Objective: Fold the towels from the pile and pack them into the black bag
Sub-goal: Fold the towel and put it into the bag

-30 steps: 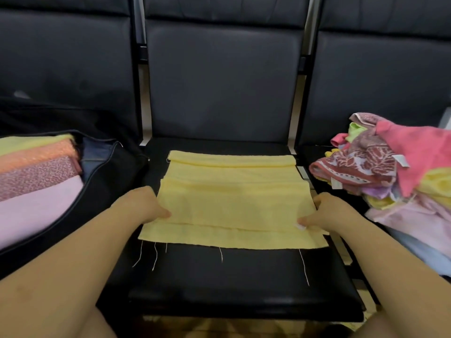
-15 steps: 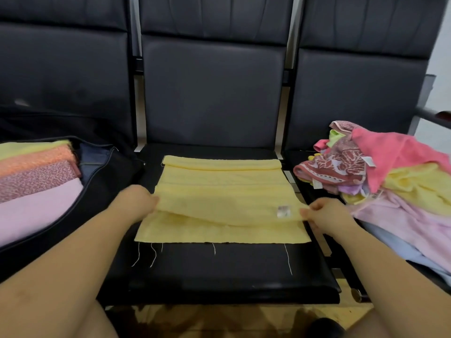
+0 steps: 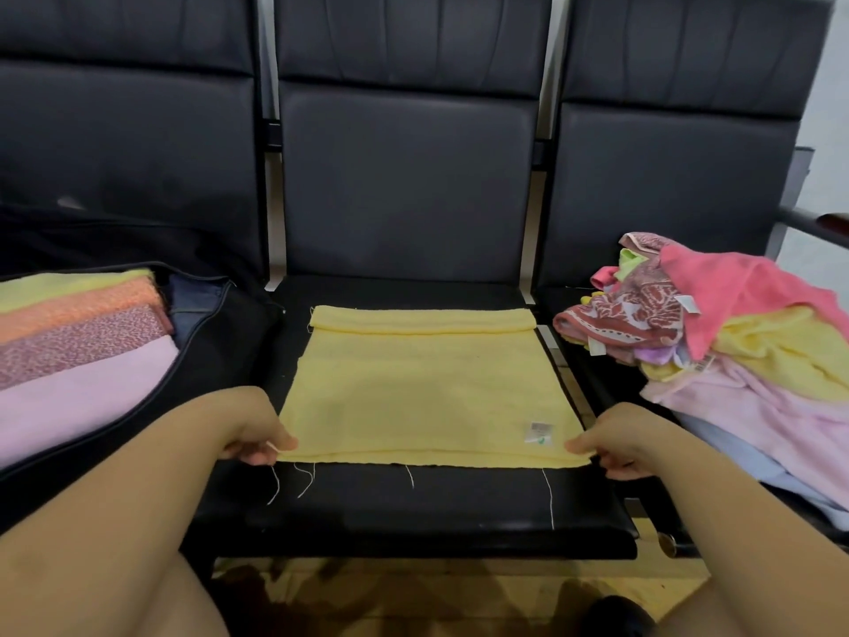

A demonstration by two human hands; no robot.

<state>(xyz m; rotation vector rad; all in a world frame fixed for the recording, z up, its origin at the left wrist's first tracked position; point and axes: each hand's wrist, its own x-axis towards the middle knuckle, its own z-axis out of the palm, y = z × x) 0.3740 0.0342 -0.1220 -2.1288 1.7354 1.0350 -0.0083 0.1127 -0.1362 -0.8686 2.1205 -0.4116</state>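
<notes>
Folding in progress on a yellow towel point(image 3: 422, 388), which lies flat on the middle seat point(image 3: 413, 503) of a row of black chairs, directly between the hands. The left hand point(image 3: 255, 425) pinches the towel's near left corner and the right hand point(image 3: 615, 436) pinches its near right corner, each with fingers curled round the doubled edge. The near edges of the two layers appear roughly aligned, so the step in hand is judged to be the first fold, nearly complete. The next move probably calls for letting go of the corners, smoothing the layers, then folding across from one hand's side to the other to bring the towel down to the width of those already packed. The cloth is pale yellow and thin, with a rolled band along the edge far from the hands, a small label point(image 3: 538, 432) just beside the right hand, and loose white threads point(image 3: 294, 482) hanging from the near hem. Beyond the left hand, the black bag point(image 3: 220, 342) holds folded towels point(image 3: 78, 342). Beyond the right hand lies the unfolded pile point(image 3: 735, 342).
</notes>
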